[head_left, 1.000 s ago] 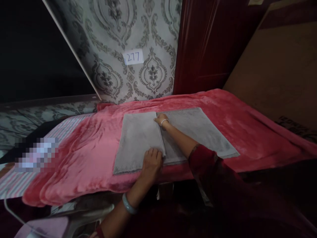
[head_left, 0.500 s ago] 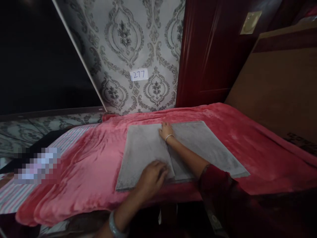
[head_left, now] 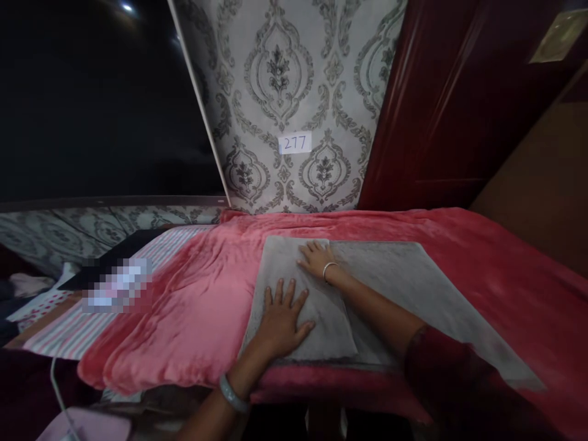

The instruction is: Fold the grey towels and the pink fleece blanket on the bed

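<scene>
A grey cloth (head_left: 399, 282) lies on a red-pink plush blanket (head_left: 202, 306), with its left part folded over into a double layer. My left hand (head_left: 282, 321) rests flat on the near left of the folded part, fingers spread, a pale bangle at the wrist. Toward the far edge of that same part, my right hand (head_left: 316, 258) lies palm down with its fingers stretched out. A thin bracelet circles the right wrist. Neither hand grips anything. The fold's free edge runs beneath the right forearm.
A large dark screen (head_left: 105, 110) stands at the back left. Striped cloth (head_left: 160, 251) and a blurred-out item (head_left: 117, 286) lie left of the blanket. Behind are patterned wallpaper with a paper marked 277 (head_left: 294, 143) and a dark red door (head_left: 427, 110). A brown panel (head_left: 542, 190) stands right.
My left hand has moved left from the fold's edge and spread flat on the cloth. My right hand has flattened just inside the edge. The camera view has shifted left.
</scene>
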Demonstrator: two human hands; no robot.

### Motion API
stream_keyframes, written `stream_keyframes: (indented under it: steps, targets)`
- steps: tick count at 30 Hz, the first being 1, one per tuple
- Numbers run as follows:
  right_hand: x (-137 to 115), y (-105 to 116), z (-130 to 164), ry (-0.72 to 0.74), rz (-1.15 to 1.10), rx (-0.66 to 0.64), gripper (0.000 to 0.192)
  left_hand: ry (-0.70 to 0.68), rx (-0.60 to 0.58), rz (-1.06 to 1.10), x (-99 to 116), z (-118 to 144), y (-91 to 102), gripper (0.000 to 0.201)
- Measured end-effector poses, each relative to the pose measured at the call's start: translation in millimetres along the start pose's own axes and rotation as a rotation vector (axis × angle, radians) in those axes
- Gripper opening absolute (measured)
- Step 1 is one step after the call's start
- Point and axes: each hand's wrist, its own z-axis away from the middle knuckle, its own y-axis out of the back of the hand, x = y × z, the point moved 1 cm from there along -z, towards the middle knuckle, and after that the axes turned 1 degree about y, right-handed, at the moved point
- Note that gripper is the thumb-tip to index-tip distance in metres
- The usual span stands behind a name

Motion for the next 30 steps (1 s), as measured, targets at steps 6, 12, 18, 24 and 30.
stream_keyframes:
  steps: [6, 12, 18, 24, 30]
  targets:
    - [-18, -5, -43, 0.318, 0.009, -0.024, 0.06, -0.008, -0.018, 0.083, -2, 3, 6.1, 0.073]
    - [-9, -22, -60, 0.372, -0.013, -0.105, 0.064, -0.228, -0.193, 0.236, 13, 15, 14.8, 0.085]
    - [-5, -25, -60, 0.368, -0.021, -0.092, 0.065, -0.278, -0.226, 0.304, 31, 29, 21.1, 0.085]
    - [-15, -17, -55, 0.381, -0.023, -0.081, 0.067, -0.38, -0.25, 0.415, 8, 42, 55.6, 0.045]
    - [-59, -28, -27, 0.873, -0.01, -0.087, 0.064, -0.059, -0.041, 0.101, -16, 50, 26.5, 0.071]
